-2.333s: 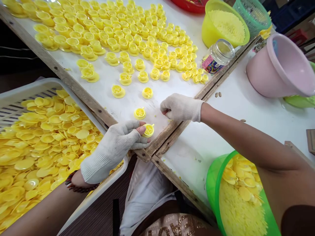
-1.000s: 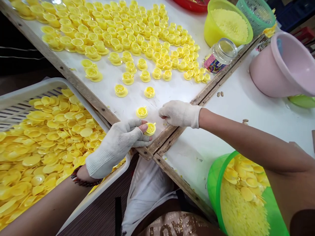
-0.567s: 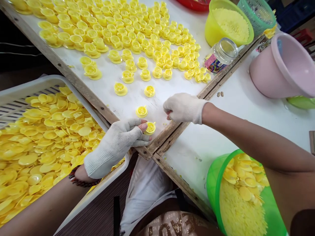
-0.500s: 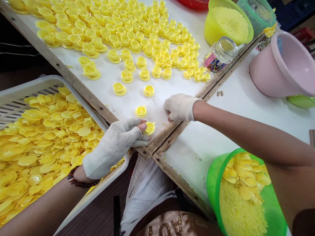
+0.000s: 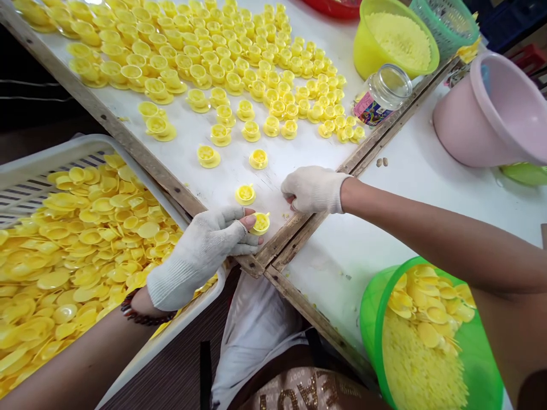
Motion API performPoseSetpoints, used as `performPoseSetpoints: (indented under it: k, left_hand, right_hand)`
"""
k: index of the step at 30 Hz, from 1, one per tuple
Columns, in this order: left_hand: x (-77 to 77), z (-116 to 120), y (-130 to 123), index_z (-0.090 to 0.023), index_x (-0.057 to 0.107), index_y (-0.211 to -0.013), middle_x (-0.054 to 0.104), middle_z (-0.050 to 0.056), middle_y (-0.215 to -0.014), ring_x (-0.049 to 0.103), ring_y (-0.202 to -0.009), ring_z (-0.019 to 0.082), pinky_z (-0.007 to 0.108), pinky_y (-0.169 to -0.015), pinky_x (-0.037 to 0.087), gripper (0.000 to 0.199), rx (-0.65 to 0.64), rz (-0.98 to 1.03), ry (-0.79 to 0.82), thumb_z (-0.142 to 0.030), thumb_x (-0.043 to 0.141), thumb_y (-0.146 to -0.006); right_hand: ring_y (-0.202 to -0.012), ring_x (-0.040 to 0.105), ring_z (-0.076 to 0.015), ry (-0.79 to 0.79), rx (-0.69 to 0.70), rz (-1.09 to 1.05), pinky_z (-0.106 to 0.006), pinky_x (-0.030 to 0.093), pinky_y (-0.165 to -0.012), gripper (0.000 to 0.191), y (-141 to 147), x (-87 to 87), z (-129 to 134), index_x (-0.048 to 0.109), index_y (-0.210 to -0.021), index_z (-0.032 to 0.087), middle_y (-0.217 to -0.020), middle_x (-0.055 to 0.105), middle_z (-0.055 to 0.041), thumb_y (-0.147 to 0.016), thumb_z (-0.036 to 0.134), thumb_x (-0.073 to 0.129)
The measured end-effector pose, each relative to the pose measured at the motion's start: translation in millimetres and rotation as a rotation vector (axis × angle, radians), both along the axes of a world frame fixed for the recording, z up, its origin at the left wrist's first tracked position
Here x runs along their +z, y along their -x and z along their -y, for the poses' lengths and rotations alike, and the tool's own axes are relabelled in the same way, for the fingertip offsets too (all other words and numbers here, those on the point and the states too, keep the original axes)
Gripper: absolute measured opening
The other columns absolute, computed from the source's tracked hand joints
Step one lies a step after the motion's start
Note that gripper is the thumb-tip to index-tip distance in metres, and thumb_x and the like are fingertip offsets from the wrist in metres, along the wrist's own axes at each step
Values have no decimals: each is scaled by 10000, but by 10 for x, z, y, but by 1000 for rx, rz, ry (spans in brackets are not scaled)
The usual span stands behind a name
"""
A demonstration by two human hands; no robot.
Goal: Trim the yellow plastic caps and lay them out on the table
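Observation:
My left hand [image 5: 213, 236], in a white glove with bare fingertips, pinches a small yellow toy cup [image 5: 260, 224] at the near corner of the white table. Small yellow pieces show inside that cup. Just beyond it stands another yellow cup on a saucer [image 5: 245, 194]. My right hand [image 5: 314, 191], gloved the same way, is curled over the table by its wooden edge, right of the held cup and apart from it. Its fingertips point down and are mostly hidden, so what they hold cannot be made out. Tiny yellow bits [image 5: 286, 216] lie beside it.
Many yellow cups on saucers [image 5: 226, 68] cover the far table. A white basket [image 5: 141, 154] of yellow parts stands left. A green bucket [image 5: 378, 319] is near right; a clear jar [image 5: 387, 88], yellow tub [image 5: 363, 34] and pink bucket [image 5: 461, 122] stand farther off. Wooden strips [image 5: 294, 228] edge the table.
My right hand has shifted slightly left, toward the held cup. My left hand keeps the cup in nearly the same place, and the view has moved a little.

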State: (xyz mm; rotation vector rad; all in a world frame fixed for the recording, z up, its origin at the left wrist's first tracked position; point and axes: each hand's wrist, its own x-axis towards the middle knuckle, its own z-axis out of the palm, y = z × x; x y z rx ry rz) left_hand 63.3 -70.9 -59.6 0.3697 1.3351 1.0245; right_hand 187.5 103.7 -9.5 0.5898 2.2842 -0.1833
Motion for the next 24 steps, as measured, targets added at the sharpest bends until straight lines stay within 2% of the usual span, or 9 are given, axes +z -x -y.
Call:
performPoseSetpoints:
  k: [3,6,9,13,18,21,24]
  left_hand:
    - [-1,-8,-2,-96,705,-1209,785,98,-978,782,-817,219,347,-807,686,428,20,-2,11,-295,807,-843]
    - [6,-14,-8,-95,710,-1206,786,85,-917,773,-756,191,308,-764,684,389,30,-14,22,-257,784,-861]
    - [4,-11,-7,-94,706,-1211,788,87,-904,778,-767,197,305,-772,682,395,25,-16,30,-264,783,-864]
    - [-21,-4,2,-119,727,-1166,787,90,-980,785,-837,229,346,-817,681,417,-3,5,-12,-338,828,-826]
    - [-49,1,2,-140,728,-1183,791,93,-956,788,-840,256,365,-792,682,453,1,-14,-27,-375,839,-811]
    - [-56,3,-5,-140,728,-1172,790,96,-993,789,-851,252,364,-804,683,410,19,4,-35,-343,821,-829]
    - [-62,1,-4,-131,729,-1159,786,96,-1015,789,-845,244,357,-797,687,380,22,35,-35,-311,812,-834]
  right_hand:
    - [-1021,719,-303,22,29,26,-324,475,-703,284,78,20,124,774,-1122,154,-1109,777,-146,-882,297,725]
    - [-1015,721,-276,62,65,42,-311,463,-713,253,147,7,224,775,-1128,152,-1127,775,-140,-911,185,649]
    - [-972,718,-255,86,102,-2,-305,432,-687,259,110,-18,167,787,-1077,142,-1091,780,-137,-894,117,606]
    - [-859,680,-195,152,74,-268,-283,430,-686,230,-19,87,34,781,-992,140,-967,784,-82,-833,87,624]
    - [-773,630,-121,362,67,-572,-232,442,-718,134,-52,350,130,757,-946,145,-883,763,-14,-877,133,644]
    - [-809,650,-135,240,10,-572,-244,456,-742,140,-65,387,118,759,-968,163,-916,766,-23,-900,141,639]
    - [-851,694,-213,12,-48,-296,-303,480,-736,94,-72,291,37,780,-914,173,-902,768,-74,-886,195,692]
